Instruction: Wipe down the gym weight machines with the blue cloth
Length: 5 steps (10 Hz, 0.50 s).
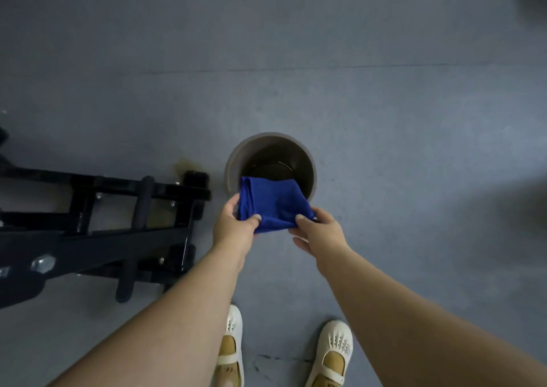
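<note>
A folded blue cloth (273,204) is held between both hands above the near rim of a grey bucket (236,161). My left hand (233,226) grips its left edge, thumb on top. My right hand (319,232) pinches its right corner with thumb over the fabric. The black frame of a weight machine (97,220) lies on the floor at the left, a little apart from my left hand.
The bucket stands on the grey floor and holds dark water. A brownish stain (185,166) marks the floor between bucket and machine foot. My feet in white shoes (333,354) are at the bottom. Open floor stretches ahead and to the right.
</note>
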Available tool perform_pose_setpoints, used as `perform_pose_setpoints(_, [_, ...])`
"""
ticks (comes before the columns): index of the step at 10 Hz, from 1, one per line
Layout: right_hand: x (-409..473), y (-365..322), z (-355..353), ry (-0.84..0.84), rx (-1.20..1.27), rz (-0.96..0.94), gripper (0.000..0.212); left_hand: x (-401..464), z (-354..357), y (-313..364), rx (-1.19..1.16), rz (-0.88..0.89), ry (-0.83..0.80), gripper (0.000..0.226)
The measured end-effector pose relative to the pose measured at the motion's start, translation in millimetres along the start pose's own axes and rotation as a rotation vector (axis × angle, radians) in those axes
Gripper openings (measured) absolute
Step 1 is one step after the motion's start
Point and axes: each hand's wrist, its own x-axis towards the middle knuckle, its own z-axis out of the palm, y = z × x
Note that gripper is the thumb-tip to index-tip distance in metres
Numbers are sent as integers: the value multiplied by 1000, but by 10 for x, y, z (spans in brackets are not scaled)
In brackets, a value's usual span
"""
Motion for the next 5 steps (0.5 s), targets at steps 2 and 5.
perform_pose_setpoints(2, [648, 469, 25, 87, -55, 126, 33, 325, 138, -510, 538, 45, -27, 48])
perform_pose_setpoints(5, [652, 682, -107, -147, -115, 220, 58, 188, 198, -691, 436, 9, -191, 69])
